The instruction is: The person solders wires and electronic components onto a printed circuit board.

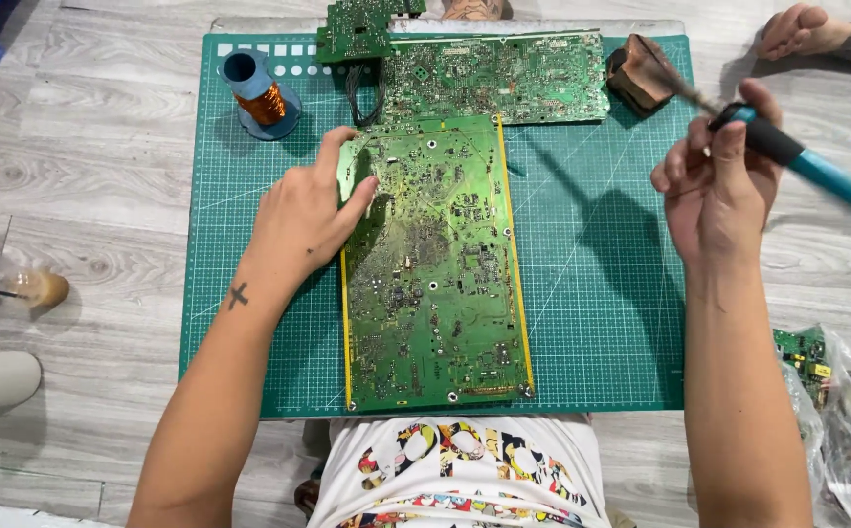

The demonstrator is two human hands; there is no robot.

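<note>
- Large green circuit board (435, 264) lies flat, mid cutting mat (592, 293).
- Left hand (303, 220) presses its upper-left edge, fingers spread, gripping nothing.
- Right hand (714, 181) is closed around a blue-handled soldering iron (797, 161), its tip seemingly at the brown holder (641, 73).
- Copper wire spool (259, 93) stands upper left.

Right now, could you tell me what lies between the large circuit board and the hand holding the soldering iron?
In the head view, only bare green cutting mat lies between the large circuit board and the right hand holding the soldering iron.
</note>
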